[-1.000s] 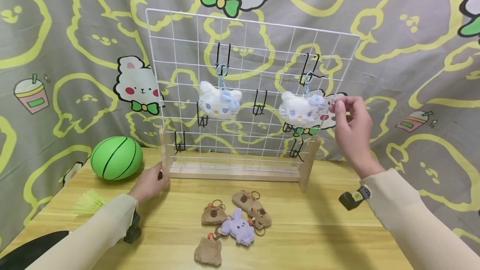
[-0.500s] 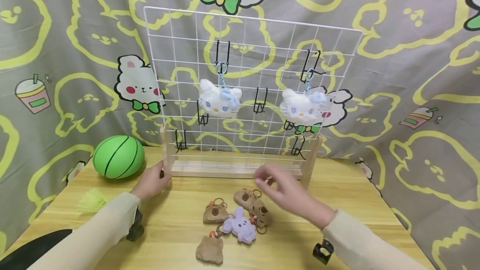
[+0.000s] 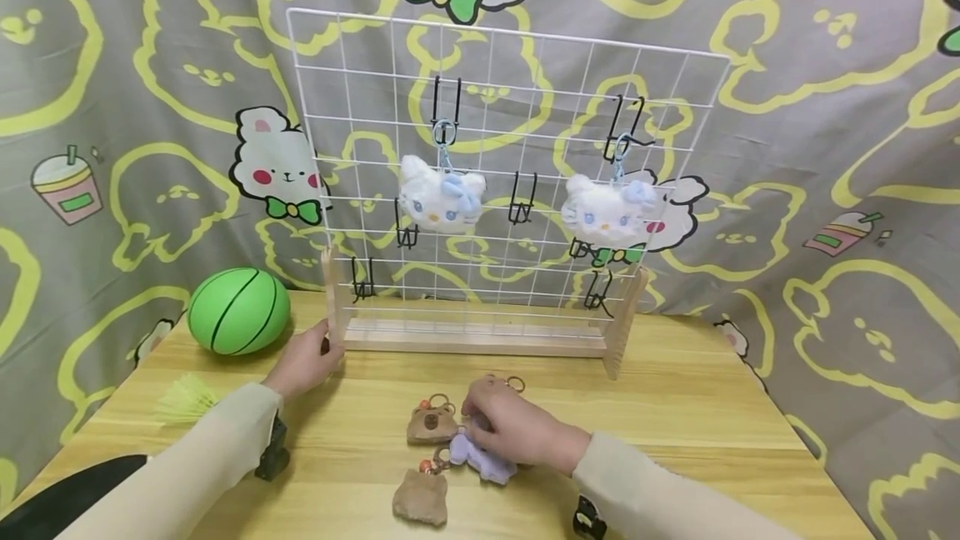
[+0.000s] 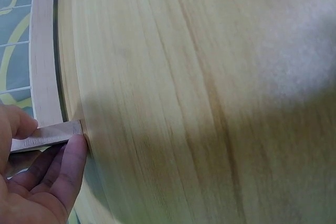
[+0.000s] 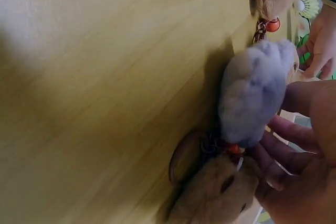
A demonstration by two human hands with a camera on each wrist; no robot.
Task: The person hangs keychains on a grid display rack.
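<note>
My left hand [image 3: 303,365] pinches the left wooden foot [image 4: 52,132] of a white wire grid rack [image 3: 510,33] between thumb and fingers. Low over the table, my right hand [image 3: 517,425] reaches down to a purple bunny plush keychain [image 3: 486,463], its fingers relaxed and spread around the upper end. In the right wrist view, the fingertips are partly hidden by the purple plush [image 5: 252,95], with a brown bear-like plush keychain [image 5: 212,192] beside it. Two more brown plush keychains, one face up [image 3: 431,427] and one face down [image 3: 420,498], lie to its left.
Two white cat plush keychains, left [image 3: 438,202] and right [image 3: 603,213], hang from black hooks on the grid. Other black hooks [image 3: 521,200] carry nothing. A green ball [image 3: 240,311] and a yellow shuttlecock [image 3: 187,400] are at the left of the wooden table [image 3: 690,415].
My right hand has come from beside the right white cat plush, down and left, to the purple bunny. The left hand stays on the rack's foot.
</note>
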